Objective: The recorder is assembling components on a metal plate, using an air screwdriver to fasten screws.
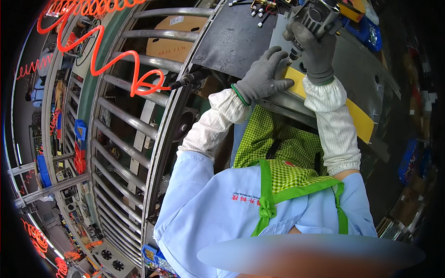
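workshop: orange hoses (96, 50) looping down on the far left.
rollers (127, 118): steel bars run down the left side, cardboard (169, 46) showing beneath them.
dark sheet (232, 41): flat, upper middle, just left of the gloves.
left hand (263, 78): palm down, fingers loosely spread, nothing seen gripped; thumb out over the upper-left end of the yellow strip (360, 123), contact too close to call.
driver (314, 19): just right of those fingertips, long axis slanting upper right to lower left, tip aimed at that same strip end; touching or hovering, can't tell.
right hand (321, 53): fingers wrapped snugly round the driver, the nearer hand to its tip.
strip: on a grey panel (366, 83), below and right of the left fingers, long axis upper left to lower right, passing under the right sleeve (324, 95).
blue bin (371, 34): upper right, beyond the gloves.
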`<state>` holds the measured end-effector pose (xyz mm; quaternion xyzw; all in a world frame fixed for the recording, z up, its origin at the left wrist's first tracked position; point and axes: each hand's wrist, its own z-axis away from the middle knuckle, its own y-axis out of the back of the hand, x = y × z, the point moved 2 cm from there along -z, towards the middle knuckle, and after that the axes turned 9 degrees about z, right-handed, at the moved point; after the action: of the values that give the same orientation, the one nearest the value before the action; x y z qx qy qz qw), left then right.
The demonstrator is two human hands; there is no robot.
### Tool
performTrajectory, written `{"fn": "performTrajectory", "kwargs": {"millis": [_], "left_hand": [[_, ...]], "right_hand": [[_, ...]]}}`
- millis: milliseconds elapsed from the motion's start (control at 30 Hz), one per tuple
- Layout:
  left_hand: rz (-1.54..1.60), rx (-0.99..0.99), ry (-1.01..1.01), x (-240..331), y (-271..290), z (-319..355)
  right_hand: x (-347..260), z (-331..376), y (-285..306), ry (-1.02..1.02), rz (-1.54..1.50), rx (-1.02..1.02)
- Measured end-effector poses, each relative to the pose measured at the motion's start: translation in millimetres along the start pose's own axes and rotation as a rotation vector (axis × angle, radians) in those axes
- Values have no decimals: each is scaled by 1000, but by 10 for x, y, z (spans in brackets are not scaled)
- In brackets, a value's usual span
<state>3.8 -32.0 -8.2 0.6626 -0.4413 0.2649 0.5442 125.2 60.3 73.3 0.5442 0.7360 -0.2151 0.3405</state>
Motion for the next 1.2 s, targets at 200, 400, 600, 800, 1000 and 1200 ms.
{"fn": "performTrajectory", "kwargs": {"millis": [200,400,600,800,1000,1200], "left_hand": [[-1,8,8,-1,-1,-7],[3,9,23,37,8,8],[1,-5,44,2,-13,-1],[-83,-55,21,174,131,-39],[-297,-25,-411,868,515,-876],[-535,-186,-524,1219,-463,-2479]], "right_hand": [[-24,58,63,-107,-19,-75],[-65,46,27,-62,2,33],[-71,52,-27,-56,-22,29],[-457,-163,176,-33,-145,-25],[-1036,-337,1185,204,524,-9],[-1323,-202,2266,85,796,53]]}}
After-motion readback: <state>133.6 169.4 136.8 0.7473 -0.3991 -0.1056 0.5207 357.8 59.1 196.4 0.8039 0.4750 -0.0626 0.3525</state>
